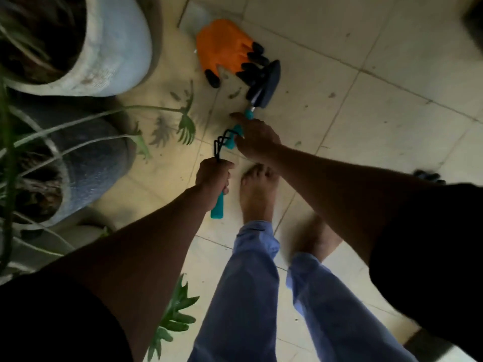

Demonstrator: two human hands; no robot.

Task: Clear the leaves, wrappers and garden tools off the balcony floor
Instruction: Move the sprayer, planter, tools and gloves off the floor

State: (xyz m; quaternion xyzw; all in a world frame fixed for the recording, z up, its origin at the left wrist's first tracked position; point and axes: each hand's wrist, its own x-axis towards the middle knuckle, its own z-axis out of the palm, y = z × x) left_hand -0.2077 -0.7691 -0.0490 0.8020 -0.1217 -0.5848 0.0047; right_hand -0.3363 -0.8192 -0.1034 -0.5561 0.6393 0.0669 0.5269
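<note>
Reaching right hand [257,138] touches teal trowel [261,92]; left hand [213,176] grips rake [218,202].

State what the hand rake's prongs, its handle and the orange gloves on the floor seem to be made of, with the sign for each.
Hand rake prongs: probably metal with a dark coating, thin, bent and rigid. Rake handle: likely teal plastic or rubber, smooth, matte and moulded. Orange gloves: apparently rubber-coated fabric, soft and creased, with black hard-looking claw tips.

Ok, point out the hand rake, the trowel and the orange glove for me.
hand rake [217,209]: head view, teal handle end below the left hand.
trowel [271,82]: head view, dark blade.
orange glove [222,45]: head view, orange palm.
</note>
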